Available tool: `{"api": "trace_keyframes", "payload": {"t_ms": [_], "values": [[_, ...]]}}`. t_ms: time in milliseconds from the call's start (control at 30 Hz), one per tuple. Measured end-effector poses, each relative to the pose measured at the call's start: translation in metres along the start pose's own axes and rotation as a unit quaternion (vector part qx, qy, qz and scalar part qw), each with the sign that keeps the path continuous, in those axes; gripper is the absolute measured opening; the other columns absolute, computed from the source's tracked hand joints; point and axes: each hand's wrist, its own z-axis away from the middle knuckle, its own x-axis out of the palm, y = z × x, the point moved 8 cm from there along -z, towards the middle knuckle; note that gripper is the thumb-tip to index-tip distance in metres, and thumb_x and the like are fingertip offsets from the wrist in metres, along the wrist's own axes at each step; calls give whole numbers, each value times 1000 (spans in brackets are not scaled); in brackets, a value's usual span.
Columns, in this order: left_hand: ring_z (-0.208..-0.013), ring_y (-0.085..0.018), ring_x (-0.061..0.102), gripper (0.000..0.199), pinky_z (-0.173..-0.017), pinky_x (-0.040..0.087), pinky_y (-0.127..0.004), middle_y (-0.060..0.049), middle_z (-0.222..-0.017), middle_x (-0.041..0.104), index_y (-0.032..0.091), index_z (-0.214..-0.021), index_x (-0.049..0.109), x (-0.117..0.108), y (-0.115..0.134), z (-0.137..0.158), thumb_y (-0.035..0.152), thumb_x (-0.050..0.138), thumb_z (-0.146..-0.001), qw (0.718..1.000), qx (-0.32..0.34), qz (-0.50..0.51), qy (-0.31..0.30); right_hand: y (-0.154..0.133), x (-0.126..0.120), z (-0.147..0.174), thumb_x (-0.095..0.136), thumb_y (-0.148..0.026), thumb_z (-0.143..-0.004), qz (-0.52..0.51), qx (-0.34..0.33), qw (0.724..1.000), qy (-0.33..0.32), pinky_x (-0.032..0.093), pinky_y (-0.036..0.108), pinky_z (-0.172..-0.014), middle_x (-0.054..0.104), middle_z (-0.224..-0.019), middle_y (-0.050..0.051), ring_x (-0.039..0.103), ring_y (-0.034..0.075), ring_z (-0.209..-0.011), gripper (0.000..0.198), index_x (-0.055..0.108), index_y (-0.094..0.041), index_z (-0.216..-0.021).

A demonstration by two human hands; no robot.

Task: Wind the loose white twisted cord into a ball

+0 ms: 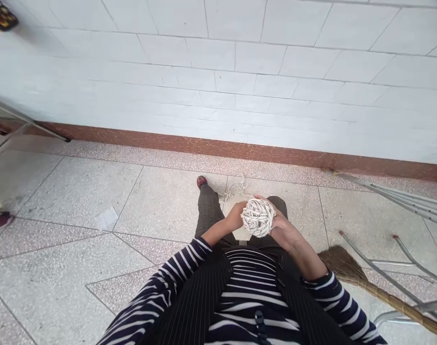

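A ball of white cord with dark flecks (258,218) sits between my two hands, in front of my lap. My left hand (237,214) is closed against its left side, the fingertips hidden behind the ball. From the right, my right hand (283,230) cups it, fingers wrapped round the far side and palm partly turned up. Just beyond the ball, loose pale strands (237,189) lie tangled on the floor. Whether they join the ball cannot be seen.
A white tiled wall (233,91) with a brown skirting runs ahead. At right are a straw broom (340,263), metal chair legs (369,263) and folded metal legs (394,194). On the left lie a white paper (107,218) and a shoe (0,220), near a metal stand (28,120).
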Motion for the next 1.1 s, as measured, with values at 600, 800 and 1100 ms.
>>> {"api": "trace_keyframes", "payload": {"t_ms": [600,800,1100], "values": [[-73,-16,60,28,-71,40,-25,-2,-71,65,21,-73,59,-31,-32,52,30,46,-97,972,-94,-212,-27,-110,-45,3,86,-35,-61,230,-179,931,218,52,34,-81,63,-108,1,62,21,-96,75,54,-31,-128],[-77,-19,62,26,-80,47,-29,-6,-71,66,21,-70,60,-12,38,49,21,48,-93,959,13,-280,-52,-99,-43,-33,85,-41,-57,411,-187,841,298,48,46,-94,44,-136,12,51,34,-118,84,53,-28,-133],[-86,-20,69,21,-118,38,-43,-6,-88,76,20,-99,73,-64,53,7,20,53,-96,937,72,-340,-15,25,-36,-45,66,-29,-58,221,17,975,20,53,34,-77,68,-103,5,63,24,-93,62,67,-25,-120]]}}
